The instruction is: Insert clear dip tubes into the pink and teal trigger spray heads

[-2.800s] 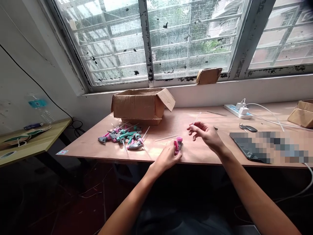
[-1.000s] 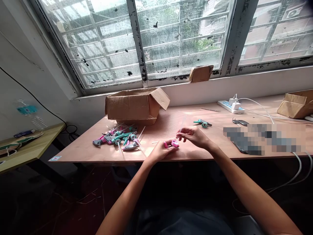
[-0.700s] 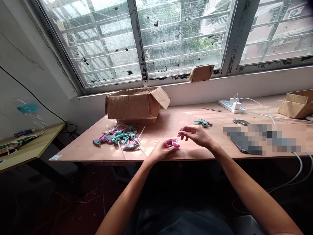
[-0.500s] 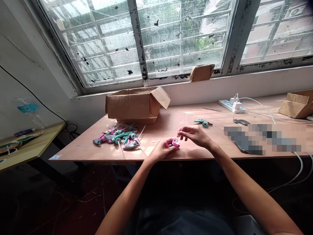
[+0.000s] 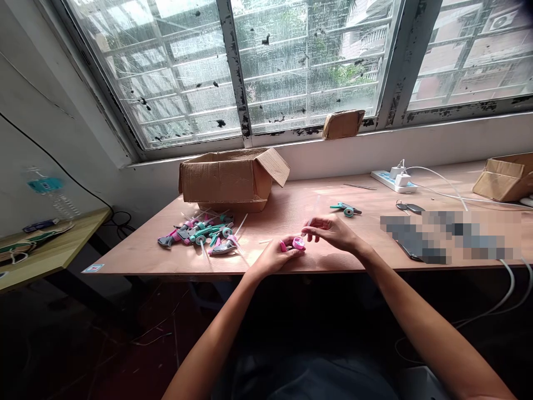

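Near the table's front edge, my left hand (image 5: pixel 276 256) is closed around a pink trigger sprayer head (image 5: pixel 298 243), its round collar facing up. My right hand (image 5: pixel 331 233) pinches a thin clear plastic tube (image 5: pixel 315 208), which slants upward from the fingers. The tube's lower end is at the collar; how deep it sits in there I cannot tell. Beyond my right hand lies a green and grey sprayer head (image 5: pixel 346 209). To the left is a pile of pink, green and grey sprayer heads (image 5: pixel 204 232), several with clear tubes attached.
An open cardboard box (image 5: pixel 219 180) stands behind the pile. On the right are a power strip (image 5: pixel 393 181) with white plugs and cables, keys (image 5: pixel 410 207), a dark flat object (image 5: pixel 416 241) partly blurred out, and another cardboard box (image 5: pixel 503 178). A short white tube piece (image 5: pixel 265 241) lies beside my left hand.
My right hand has shifted very slightly, with the tube still pinched at the pink collar. My left hand holds the sprayer head almost in the same place.
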